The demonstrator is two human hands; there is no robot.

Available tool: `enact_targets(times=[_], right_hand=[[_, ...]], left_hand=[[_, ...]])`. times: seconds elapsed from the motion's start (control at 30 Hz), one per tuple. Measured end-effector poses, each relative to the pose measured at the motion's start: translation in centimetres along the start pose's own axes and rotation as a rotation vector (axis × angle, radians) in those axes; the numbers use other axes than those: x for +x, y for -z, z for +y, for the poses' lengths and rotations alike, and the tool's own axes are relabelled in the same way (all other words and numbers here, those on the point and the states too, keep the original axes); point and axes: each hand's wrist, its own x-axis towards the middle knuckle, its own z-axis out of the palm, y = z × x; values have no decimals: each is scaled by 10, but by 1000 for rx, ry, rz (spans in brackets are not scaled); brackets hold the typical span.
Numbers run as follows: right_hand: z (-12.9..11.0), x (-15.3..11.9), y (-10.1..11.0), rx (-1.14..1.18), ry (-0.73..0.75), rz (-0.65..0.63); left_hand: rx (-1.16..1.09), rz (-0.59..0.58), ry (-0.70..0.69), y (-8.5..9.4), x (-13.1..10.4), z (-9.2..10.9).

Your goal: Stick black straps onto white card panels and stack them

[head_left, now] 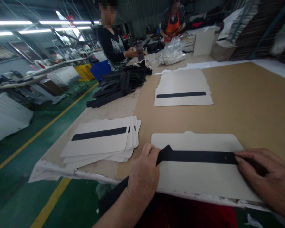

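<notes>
A cream-coloured board (194, 180) with rounded corners lies flat at the table's front edge. Across it runs a black strip (199, 156). My left hand (143, 172) is closed on the strip's left part, where the strip is folded up and its tail seems to hang past the table edge below my wrist. At the other end, my right hand (263, 174) pinches the strip between thumb and fingertips near the board's right side. To the left sits a loose stack of similar boards (97, 147), the top one bearing a black strip.
Farther back lies another stack of cream boards (182, 84) with a black strip. A heap of black strips (120, 84) rests on the table's left part. Beyond are a clear plastic bag (173, 52), a person (111, 41) holding something, and another person in an orange apron (173, 25).
</notes>
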Motion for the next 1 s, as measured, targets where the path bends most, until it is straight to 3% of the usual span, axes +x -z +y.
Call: enact_targets(times=[0.2,0.33,0.5,0.73,0.83,1.0], right_hand=[[-17,5,24,-36,196,-103],[-27,1,38,-246,306,-225],[-39,-7,43,-421,392,-246],[-47,0,41,-398,395,-305],[-48,2,44,-329,442,-267],[-31,-18,45,-198,627,-73]], left_hand=[[148,-104,-178,6,-8,-5],[315,-169,-277,11,-18,-7],[399,-245,-297,15,-18,0],[381,-240,-284,13,-10,0],[327,-224,-295,15,-10,-3],[245,-231,-394,22,-21,-17]])
